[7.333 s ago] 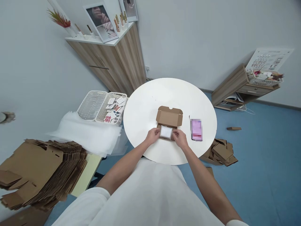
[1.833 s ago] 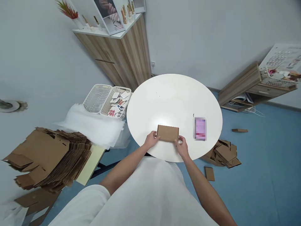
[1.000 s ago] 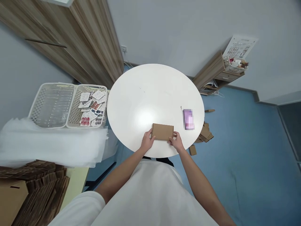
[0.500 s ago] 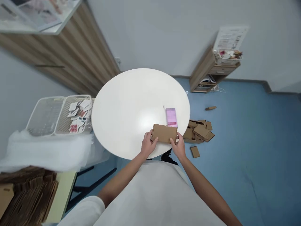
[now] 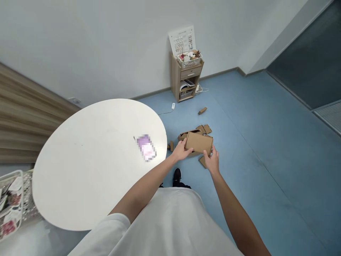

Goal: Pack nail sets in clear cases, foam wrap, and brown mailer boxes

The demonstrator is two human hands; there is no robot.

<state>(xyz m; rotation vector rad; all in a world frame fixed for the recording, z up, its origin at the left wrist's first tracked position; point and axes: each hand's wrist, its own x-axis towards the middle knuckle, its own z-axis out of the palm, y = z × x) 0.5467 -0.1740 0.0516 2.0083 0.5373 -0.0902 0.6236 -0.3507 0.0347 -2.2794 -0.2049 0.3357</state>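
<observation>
Between my two hands is a closed, flat brown cardboard box. My left hand grips its left end, and my right hand grips its right end, thumbs on the near side. The box is held in the air to the right of the round white table. Below and behind it on the floor stands a larger open carton with small cardboard boxes in and around it, partly hidden by the held box.
A blurred-out purple and white item lies on the table. One small box rests on the blue floor. By the wall is a wooden cabinet with a basket on top. At far left stands a white basket of cards.
My view has turned to the right. Both hands have carried the cardboard box from above the table's edge to over the carton on the floor.
</observation>
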